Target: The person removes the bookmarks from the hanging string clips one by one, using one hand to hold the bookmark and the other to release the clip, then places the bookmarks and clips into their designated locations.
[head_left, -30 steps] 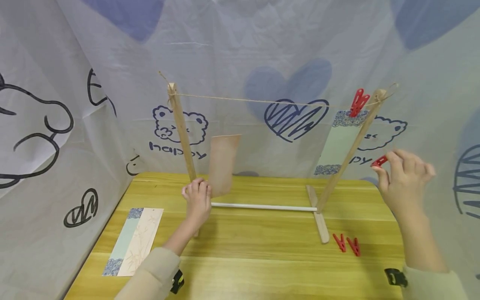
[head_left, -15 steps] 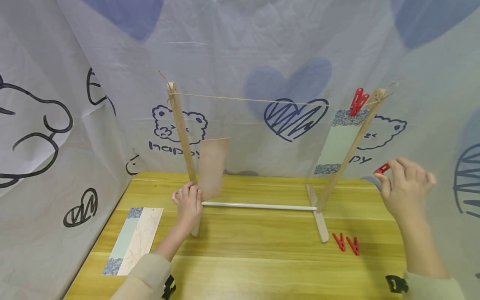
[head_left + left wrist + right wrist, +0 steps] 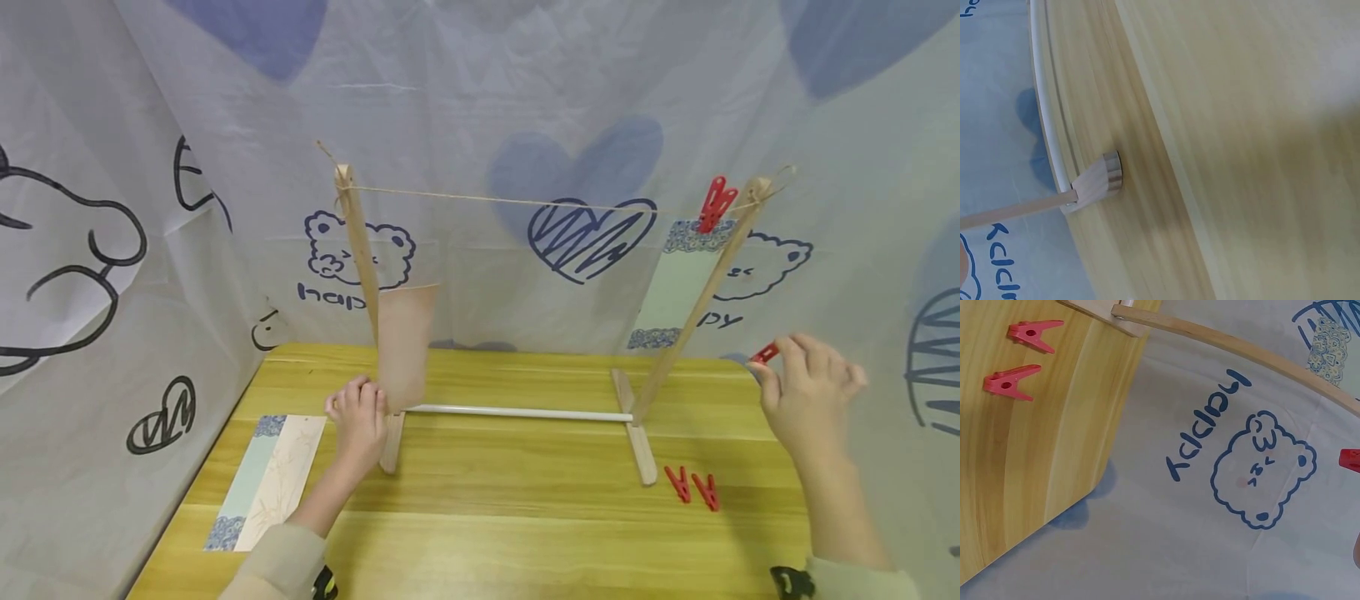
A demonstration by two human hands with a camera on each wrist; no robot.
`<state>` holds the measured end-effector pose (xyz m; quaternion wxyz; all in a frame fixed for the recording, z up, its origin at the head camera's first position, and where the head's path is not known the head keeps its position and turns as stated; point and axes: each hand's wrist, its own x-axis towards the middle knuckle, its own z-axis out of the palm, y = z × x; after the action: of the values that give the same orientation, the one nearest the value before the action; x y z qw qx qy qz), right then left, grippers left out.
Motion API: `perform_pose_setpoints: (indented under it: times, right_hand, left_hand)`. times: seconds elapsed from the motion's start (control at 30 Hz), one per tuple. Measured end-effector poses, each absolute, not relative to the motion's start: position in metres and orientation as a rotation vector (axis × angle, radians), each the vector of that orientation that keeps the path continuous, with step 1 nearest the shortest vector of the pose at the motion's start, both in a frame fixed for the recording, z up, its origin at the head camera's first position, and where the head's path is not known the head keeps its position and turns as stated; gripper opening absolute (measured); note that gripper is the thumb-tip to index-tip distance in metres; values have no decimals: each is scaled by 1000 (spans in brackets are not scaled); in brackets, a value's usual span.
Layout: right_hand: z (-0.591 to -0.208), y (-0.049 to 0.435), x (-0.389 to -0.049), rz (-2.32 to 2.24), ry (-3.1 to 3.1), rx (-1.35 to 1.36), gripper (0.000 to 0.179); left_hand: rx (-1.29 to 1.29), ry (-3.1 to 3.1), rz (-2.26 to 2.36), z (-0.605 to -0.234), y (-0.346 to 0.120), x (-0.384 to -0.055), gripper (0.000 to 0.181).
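My left hand [image 3: 360, 421] pinches a plain pinkish-tan paper strip [image 3: 405, 346] near its lower left corner. The strip stands upright in front of the stand's left wooden post [image 3: 356, 237]. Out at the right, my right hand [image 3: 813, 392] pinches a red clothespin [image 3: 765, 353] between thumb and fingers; its tip also enters the right wrist view as a red clothespin [image 3: 1351, 460]. A thin string [image 3: 487, 199] runs between the two post tops. At its right end a pale green strip with blue patterned ends [image 3: 669, 287] hangs below red clothespins [image 3: 717, 206].
Two red clothespins [image 3: 692, 487] lie on the wooden table [image 3: 525, 517] right of the stand's right foot [image 3: 642, 454]. At the left lie a green and blue strip [image 3: 246, 483] and a cream strip [image 3: 283, 479]. A white rod [image 3: 517, 412] joins the stand's feet.
My left hand has shifted left and slightly down, bringing the tan paper strip in front of the left post. My right hand has sunk a little with its clothespin.
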<state>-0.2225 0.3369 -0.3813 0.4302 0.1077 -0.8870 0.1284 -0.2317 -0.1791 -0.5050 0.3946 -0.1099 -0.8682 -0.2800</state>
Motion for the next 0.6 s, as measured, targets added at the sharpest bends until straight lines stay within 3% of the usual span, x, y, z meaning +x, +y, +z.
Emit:
perform_pose_setpoints:
  times: [0.6]
  right_hand:
    - [-402,344,-214,325,-2310,237,71]
  left_hand:
    - [-215,-2273,-693,-514,-207,-212,30]
